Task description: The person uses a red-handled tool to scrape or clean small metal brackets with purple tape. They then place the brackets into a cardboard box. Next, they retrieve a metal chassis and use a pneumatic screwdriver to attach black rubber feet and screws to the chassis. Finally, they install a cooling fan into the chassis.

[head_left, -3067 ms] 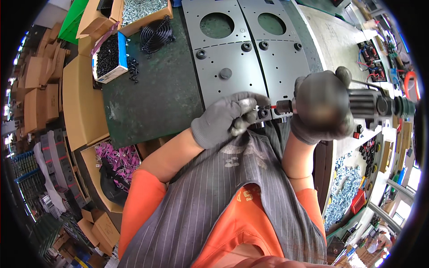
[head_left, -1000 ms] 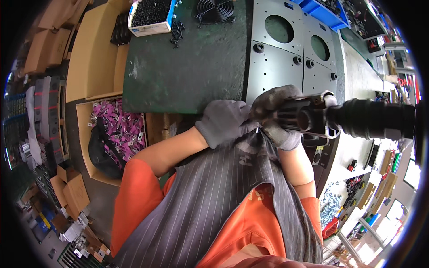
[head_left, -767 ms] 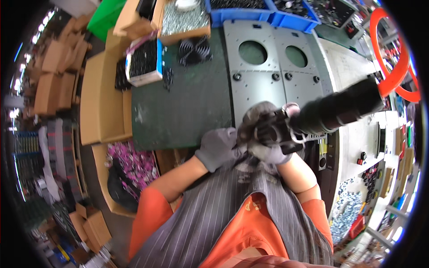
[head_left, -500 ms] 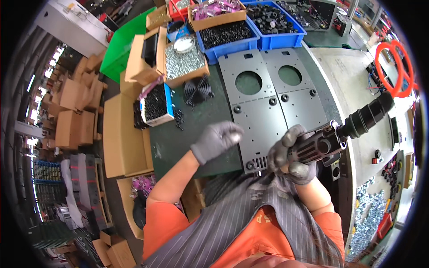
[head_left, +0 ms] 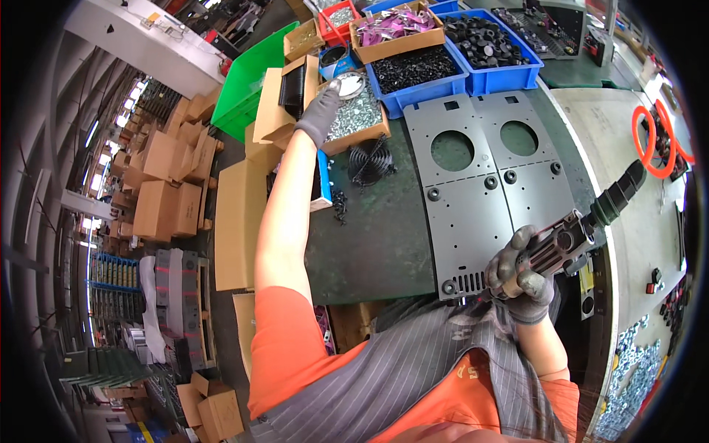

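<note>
My left hand [head_left: 322, 111], in a grey glove, reaches far out into a cardboard box of silver screws [head_left: 360, 117] at the back of the bench; whether it holds any is hidden. My right hand [head_left: 519, 275], also gloved, grips a black power screwdriver [head_left: 572, 235] near the front right corner of two grey metal plates [head_left: 480, 184]. The plates lie side by side on the dark green mat [head_left: 377, 236], each with a large round hole. A black fan grille [head_left: 371, 159] lies just left of the plates.
Blue bins of black parts [head_left: 484, 44] and a box of pink bagged parts [head_left: 391, 29] line the back. A green crate [head_left: 247, 88] and cardboard boxes [head_left: 240, 221] stand at the left. An orange coiled hose [head_left: 653, 133] lies at the right.
My left hand left the screwdriver's tip and stretched out to the screw box at the back. My right hand kept the screwdriver, and my head lifted so more of the bench shows.
</note>
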Tool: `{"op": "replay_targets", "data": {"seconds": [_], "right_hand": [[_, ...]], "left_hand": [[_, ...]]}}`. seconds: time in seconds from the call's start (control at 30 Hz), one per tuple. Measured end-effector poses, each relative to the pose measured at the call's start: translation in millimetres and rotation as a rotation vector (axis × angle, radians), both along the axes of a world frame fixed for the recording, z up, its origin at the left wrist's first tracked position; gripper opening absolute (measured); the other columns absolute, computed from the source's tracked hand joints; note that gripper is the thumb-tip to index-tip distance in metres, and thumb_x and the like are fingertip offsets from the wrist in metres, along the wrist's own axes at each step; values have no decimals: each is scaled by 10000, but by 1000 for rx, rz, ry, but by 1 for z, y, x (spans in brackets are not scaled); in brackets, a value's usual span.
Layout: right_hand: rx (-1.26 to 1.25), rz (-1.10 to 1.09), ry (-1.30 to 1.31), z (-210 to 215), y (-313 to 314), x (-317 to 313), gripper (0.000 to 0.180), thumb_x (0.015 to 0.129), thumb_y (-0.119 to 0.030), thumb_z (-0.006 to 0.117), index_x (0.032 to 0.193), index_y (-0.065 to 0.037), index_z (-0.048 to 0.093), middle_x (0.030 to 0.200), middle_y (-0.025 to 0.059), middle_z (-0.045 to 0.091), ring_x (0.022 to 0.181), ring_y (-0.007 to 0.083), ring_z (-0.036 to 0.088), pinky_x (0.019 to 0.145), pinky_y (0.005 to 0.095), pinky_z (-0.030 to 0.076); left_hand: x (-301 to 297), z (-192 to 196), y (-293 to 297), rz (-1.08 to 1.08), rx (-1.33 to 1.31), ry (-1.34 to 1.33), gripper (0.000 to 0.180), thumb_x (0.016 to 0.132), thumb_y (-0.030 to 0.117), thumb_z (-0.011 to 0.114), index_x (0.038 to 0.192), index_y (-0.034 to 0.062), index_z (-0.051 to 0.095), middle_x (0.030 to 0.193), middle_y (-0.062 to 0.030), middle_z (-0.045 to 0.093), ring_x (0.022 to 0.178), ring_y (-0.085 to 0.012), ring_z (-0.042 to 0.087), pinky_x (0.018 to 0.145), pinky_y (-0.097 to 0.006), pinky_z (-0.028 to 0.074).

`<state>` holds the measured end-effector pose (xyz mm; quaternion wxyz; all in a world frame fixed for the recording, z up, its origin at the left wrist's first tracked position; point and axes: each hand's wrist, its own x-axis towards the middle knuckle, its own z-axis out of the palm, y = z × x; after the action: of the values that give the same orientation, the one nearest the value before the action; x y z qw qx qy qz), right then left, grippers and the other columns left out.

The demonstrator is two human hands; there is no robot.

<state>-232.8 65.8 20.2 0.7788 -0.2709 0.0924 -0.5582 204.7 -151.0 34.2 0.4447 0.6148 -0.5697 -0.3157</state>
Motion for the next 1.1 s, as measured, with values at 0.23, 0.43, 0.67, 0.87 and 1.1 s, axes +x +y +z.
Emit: {"op": "replay_targets", "data": {"seconds": [0.23,0.43,0.67,0.87,1.1], "right_hand": [[-51,9,-30,-3,-2,-5,523,733,-131,738,1142,-38,426,768,99,567,560,198,540,499,309,460],[-80,10,-32,-2,-12,6,519,747,-150,693,1159,-32,400,748,86,546,515,182,512,458,285,433],[-70,-9,0,-8,-6,13,488,762,-139,691,1136,-32,395,723,83,537,499,183,506,445,285,426],[-60,2,30,-3,-3,12,481,753,-153,702,1108,-37,400,690,74,517,495,181,499,452,284,431],[-56,-30,74,4,-1,11,501,729,-174,709,1101,-45,400,665,53,481,487,172,469,463,284,420]], "left_hand": [[-37,70,115,95,292,-61,207,916,173,552,1029,25,642,720,-32,634,559,-75,570,452,-191,418],[1,50,174,174,558,-956,368,799,349,648,1121,171,656,1018,-85,676,962,-254,633,843,-362,481],[20,23,176,99,602,-1035,514,760,298,707,1225,117,587,1164,-141,621,1076,-298,587,948,-368,440],[29,15,171,170,606,-992,299,809,292,654,1087,184,679,1085,-72,662,1032,-255,609,913,-369,461],[13,22,176,278,445,-992,238,857,272,600,1063,189,686,1047,-95,666,979,-278,623,878,-382,474]]}}
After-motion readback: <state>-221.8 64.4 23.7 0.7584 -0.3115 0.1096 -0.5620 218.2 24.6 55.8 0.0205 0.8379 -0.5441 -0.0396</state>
